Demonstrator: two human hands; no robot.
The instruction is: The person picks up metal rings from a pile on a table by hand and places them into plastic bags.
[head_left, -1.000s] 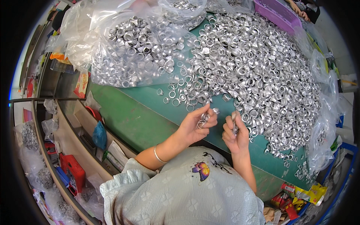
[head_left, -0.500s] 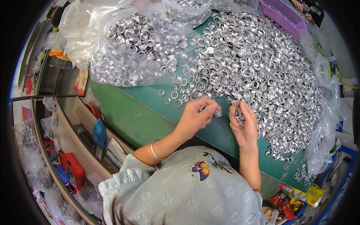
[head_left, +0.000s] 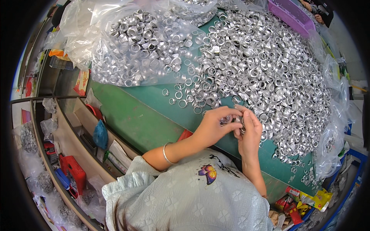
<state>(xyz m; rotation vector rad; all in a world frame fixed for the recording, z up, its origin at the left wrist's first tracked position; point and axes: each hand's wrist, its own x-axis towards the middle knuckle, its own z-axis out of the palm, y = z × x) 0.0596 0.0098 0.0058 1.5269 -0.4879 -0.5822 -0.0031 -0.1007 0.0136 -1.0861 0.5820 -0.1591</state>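
A big heap of small silver metal rings (head_left: 269, 65) covers the green table (head_left: 142, 115). At the heap's near edge my left hand (head_left: 214, 127) and my right hand (head_left: 249, 131) meet, fingers curled around a few metal rings (head_left: 231, 119) held between them. My left wrist wears a thin bangle (head_left: 165, 153). A few loose rings lie on the green surface just left of my hands.
A clear plastic bag full of rings (head_left: 135, 46) lies at the back left. More clear bags (head_left: 331, 127) line the right edge. A purple basket (head_left: 293, 13) sits far right, with another person's hands beside it. Shelves with a red tool (head_left: 73, 171) run along the left.
My hands have come together and moved slightly toward the heap; a second ago they were a little apart, each pinching rings.
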